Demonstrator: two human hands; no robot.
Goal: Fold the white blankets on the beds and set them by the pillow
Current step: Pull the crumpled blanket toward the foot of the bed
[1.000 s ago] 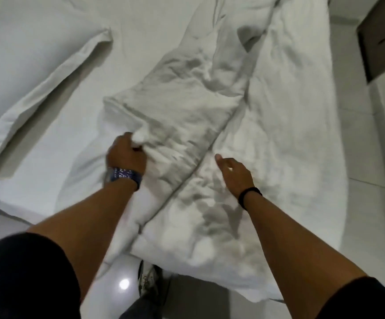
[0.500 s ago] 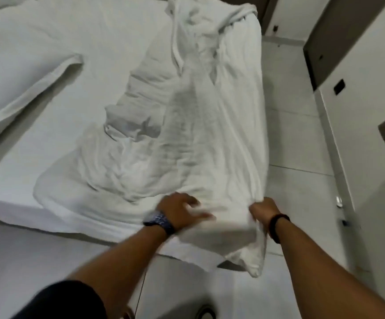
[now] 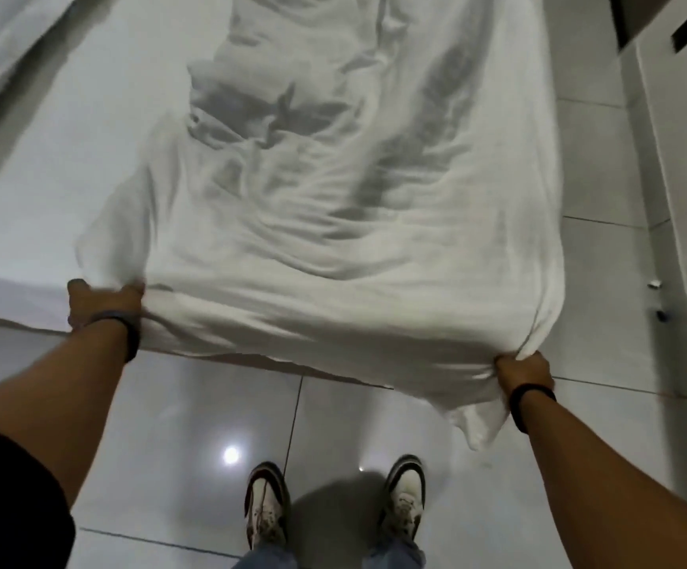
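Observation:
A crumpled white blanket (image 3: 333,207) is stretched wide across the bed (image 3: 87,166), its near edge pulled out past the mattress over the floor. My left hand (image 3: 103,303) grips the blanket's near left corner at the bed's edge. My right hand (image 3: 524,373) clutches the near right corner, which hangs in a bunch below the fist. The blanket's far end runs out of view at the top. Part of a white pillow (image 3: 9,43) shows at the top left.
Glossy white floor tiles (image 3: 194,437) lie below me, with my two shoes (image 3: 267,503) close to the bed. A wall with a dark switch plate (image 3: 686,30) and a door edge stand on the right.
Both hands have gone from the blanket's middle to its near edge, then spread far apart, pulling the edge taut. I have stepped back, so my shoes and the floor show.

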